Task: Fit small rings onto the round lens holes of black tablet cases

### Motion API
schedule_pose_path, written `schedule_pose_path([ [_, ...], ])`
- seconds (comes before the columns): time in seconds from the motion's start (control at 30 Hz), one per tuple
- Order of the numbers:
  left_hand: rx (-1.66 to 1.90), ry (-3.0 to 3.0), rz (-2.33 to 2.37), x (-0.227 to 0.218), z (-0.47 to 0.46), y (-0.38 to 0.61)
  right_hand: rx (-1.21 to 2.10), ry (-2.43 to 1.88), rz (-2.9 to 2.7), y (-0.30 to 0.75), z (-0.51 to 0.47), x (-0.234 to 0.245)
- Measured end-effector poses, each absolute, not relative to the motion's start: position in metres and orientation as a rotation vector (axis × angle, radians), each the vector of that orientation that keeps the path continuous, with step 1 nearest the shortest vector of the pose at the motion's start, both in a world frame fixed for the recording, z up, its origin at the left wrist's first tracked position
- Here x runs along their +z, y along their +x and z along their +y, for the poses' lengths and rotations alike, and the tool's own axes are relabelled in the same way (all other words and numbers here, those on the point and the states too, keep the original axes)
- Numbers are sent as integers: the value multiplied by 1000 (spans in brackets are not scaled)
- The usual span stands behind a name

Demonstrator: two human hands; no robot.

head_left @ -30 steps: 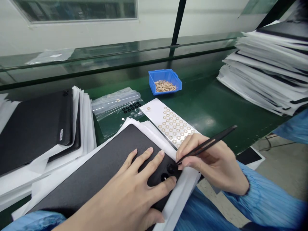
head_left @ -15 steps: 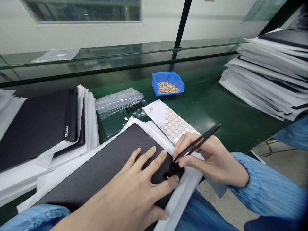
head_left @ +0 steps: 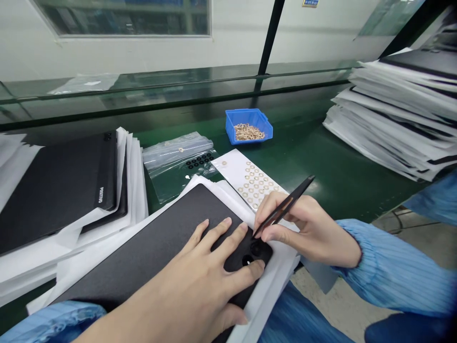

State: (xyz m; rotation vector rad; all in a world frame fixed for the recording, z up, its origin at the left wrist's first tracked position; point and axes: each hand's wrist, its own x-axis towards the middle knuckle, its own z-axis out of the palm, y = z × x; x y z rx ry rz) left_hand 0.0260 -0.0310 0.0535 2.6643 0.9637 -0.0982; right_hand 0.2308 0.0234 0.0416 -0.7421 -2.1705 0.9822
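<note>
A black tablet-like back panel (head_left: 157,243) lies on white sheets in front of me. My left hand (head_left: 203,281) rests on it, palm down with the fingers spread. Black tweezers (head_left: 291,200) are pinched between the thumb and fingers of my right hand (head_left: 307,228). Their tips point down at the panel's right corner, beside a round black camera ring (head_left: 256,247). A second camera ring (head_left: 247,260) sits just below it, close to my left fingers. Whether the tips touch the panel, I cannot tell. Beyond my right hand lies a white sheet (head_left: 233,164) with rows of small beige rings.
Farther back is a blue bin (head_left: 232,137) with many small rings. A clear plastic bag (head_left: 166,178) lies under several black rings. Black panels (head_left: 67,171) layered with white sheets are piled at left; a taller stack (head_left: 396,114) stands at right.
My right hand and the tweezers have shifted slightly left, and the tips have lifted off the upper camera ring toward its far side. My left hand stays in place.
</note>
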Motion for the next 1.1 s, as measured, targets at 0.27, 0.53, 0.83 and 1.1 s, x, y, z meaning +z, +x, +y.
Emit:
schedule_pose_path([
  [0.27, -223, 2636, 954, 54, -30, 27, 912, -737, -2181, 231, 21, 39],
  [0.53, -236, 2574, 972, 54, -30, 25, 949, -757, -2099, 239, 19, 44],
  [0.83, -306, 2493, 984, 67, -28, 30, 993, -777, -2018, 190, 87, 72],
  [1.1, -18, 2658, 909, 50, -28, 19, 685, -689, -2307, 96, 168, 11],
])
